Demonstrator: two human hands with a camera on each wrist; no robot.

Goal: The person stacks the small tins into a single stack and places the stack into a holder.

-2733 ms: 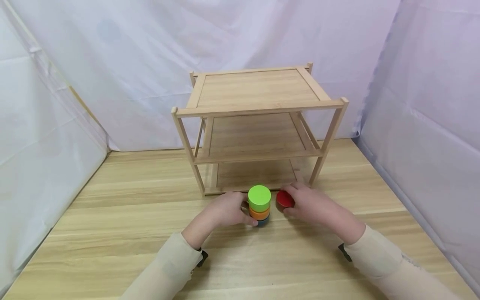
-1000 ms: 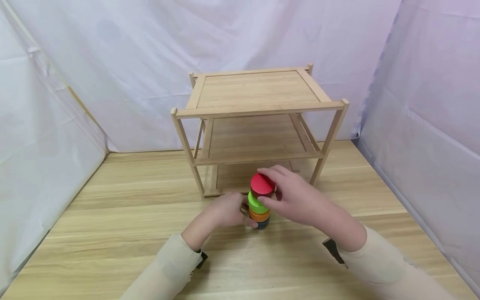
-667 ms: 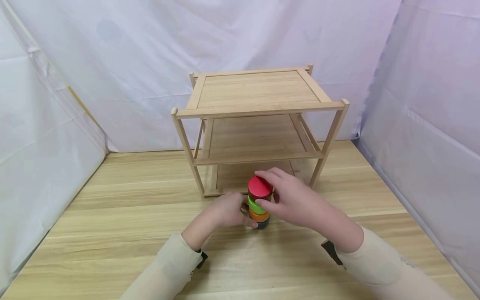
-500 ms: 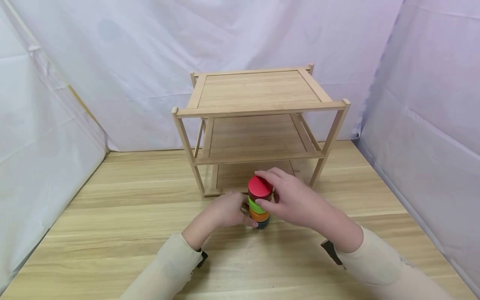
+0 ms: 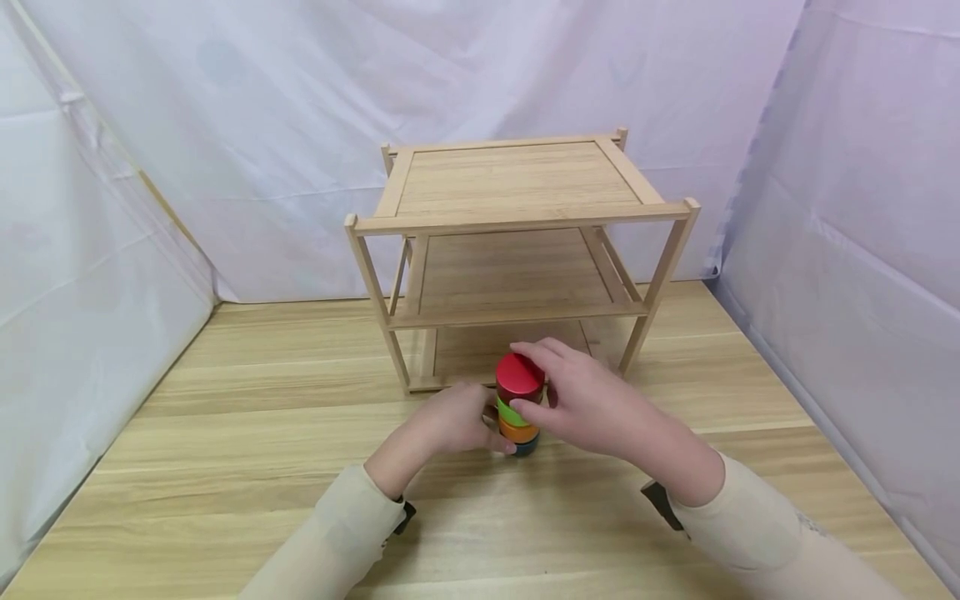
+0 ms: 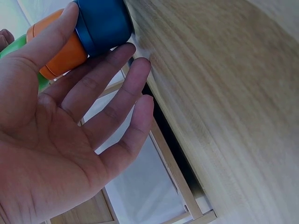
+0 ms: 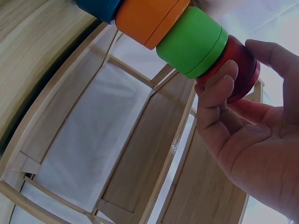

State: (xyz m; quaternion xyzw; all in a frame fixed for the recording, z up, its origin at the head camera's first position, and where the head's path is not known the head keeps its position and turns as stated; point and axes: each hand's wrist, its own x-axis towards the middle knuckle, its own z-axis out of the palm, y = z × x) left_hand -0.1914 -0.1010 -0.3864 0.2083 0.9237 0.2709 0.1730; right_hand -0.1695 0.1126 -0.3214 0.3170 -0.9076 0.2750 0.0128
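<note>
“White cloth [image 5: 480, 67] hangs along the far, left and right sides of a pale, wood-grained worktop [image 5: 262, 375]. Toward the far side stands a three-tier wooden rack [image 5: 517, 175].”

“What is in front of it?”

“One upright stack [image 5: 517, 433] of four short cylinders, on the worktop just to the near side of the rack. From the bottom: blue cylinder [image 6: 105, 25], orange cylinder [image 7: 145, 18], green cylinder [image 7: 191, 39], red cylinder [image 5: 517, 375].”

“And the person's hands?”

“Both bare, one each side. At the left, the left grip [image 5: 457, 419] pinches the blue cylinder low down, between thumb and fingers. At the right, the right grip [image 5: 588, 396] has its thumb and fingers curled round the red cylinder, which sits on the green cylinder.”

“What could go wrong from here?”

“Toppling, I would judge, since the stack is tall for its narrow base. If the right grip dragged sideways while letting go, the red cylinder could slip off, perhaps taking the green one along. A jerk from the left grip could shift the blue cylinder from under the others. Releasing the top piece off-centre would also leave it likely to tip.”
</note>
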